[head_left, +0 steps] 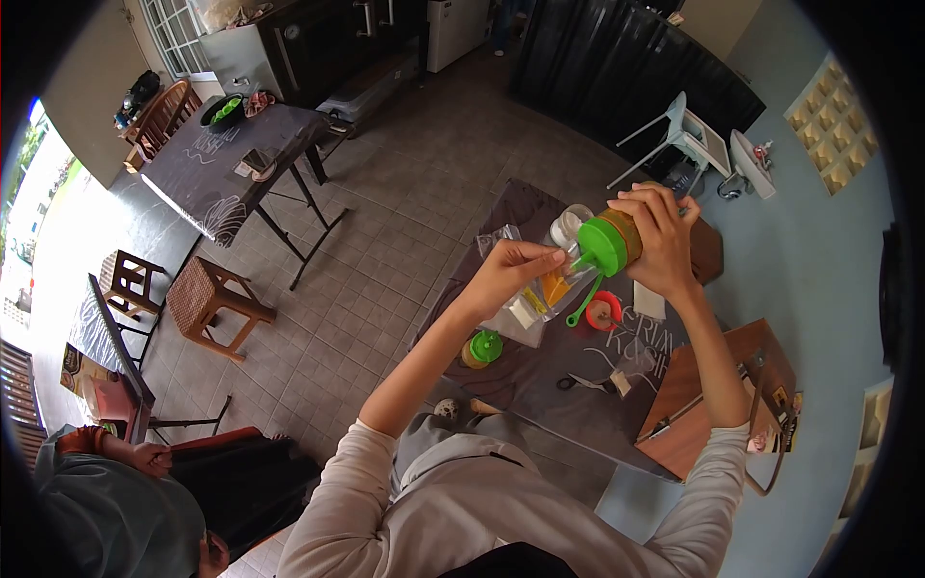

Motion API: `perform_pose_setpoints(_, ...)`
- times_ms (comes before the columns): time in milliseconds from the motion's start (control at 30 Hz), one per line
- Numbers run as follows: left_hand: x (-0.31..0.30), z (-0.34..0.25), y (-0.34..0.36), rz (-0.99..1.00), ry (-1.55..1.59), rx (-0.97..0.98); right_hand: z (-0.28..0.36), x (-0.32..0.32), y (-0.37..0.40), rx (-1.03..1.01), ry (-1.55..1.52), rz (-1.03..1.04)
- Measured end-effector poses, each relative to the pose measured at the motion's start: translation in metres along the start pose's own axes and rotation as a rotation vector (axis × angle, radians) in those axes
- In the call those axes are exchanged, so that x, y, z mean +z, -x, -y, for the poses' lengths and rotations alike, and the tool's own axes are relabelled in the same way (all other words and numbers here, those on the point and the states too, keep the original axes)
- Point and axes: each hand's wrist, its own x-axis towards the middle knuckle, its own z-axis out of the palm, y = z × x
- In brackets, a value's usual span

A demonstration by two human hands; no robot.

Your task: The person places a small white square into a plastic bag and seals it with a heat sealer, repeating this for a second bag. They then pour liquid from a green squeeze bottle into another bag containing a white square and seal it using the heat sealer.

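My right hand [658, 236] is wrapped around a squeeze bottle [607, 243] with a green cap and amber contents. The bottle lies tipped over, its nozzle pointing left and down toward my left hand [515, 275]. Thumb and fingers of that hand pinch the top of a small clear plastic bag [556, 289], which has something orange in it. The nozzle tip is right at the mouth of the bag. From the bottle's cap hangs a green stopper strap [585, 304]. Behind the bag stands a clear jar with a white lid [568, 225].
On the dark-covered table [520, 378] are another green-capped bottle [483, 349], a red bowl [603, 311], scissors [582, 382] and small plastic packets [621, 381]. A brown wooden panel [708, 395] borders the right side. Another person [125, 501] is at lower left, near stools [214, 303].
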Motion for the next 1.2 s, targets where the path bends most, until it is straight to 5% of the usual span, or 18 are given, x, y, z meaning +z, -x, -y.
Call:
perform_pose_setpoints(500,0.002,0.007,-0.007,0.003,0.102,0.042,0.004,0.036,0.026,0.276,-0.483,-0.072)
perform_pose_setpoints(1200,0.004,-0.001,-0.006,-0.009,-0.012,0.12,-0.006,0.002,0.015,0.188,-0.121,-0.014)
